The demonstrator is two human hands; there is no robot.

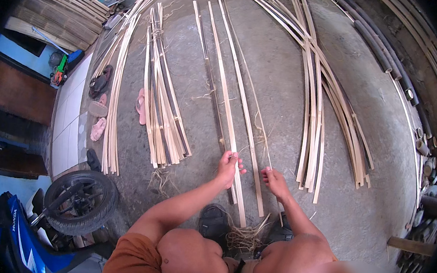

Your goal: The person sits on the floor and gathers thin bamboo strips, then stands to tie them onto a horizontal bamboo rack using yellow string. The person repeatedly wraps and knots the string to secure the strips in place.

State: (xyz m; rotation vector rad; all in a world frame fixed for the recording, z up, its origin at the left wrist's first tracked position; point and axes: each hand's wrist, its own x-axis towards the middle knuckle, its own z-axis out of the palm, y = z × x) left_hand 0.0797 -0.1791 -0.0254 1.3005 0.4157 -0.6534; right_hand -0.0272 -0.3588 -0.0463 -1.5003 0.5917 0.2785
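My left hand [230, 169] is closed round a long pale bamboo strip [225, 93], whose near end reaches down between my feet. Between thumb and fingers, my right hand [275, 183] pinches a thinner bamboo strip [255, 96] that runs away along the floor. Another pale strip [257, 183] lies between my two hands, touched by neither. Just left of the left hand lies a darker bamboo strip [210, 79], partly covered by that hand. Loose fibre shavings [245, 240] are heaped between my shoes.
Left of me lie a tied bundle of strips [163, 127] and a looser row [116, 113], with sandals [97, 109] beside them. A motorcycle wheel [80, 202] stands at lower left. More strips [312, 118] cross at right. Bamboo poles [372, 46] line the right wall.
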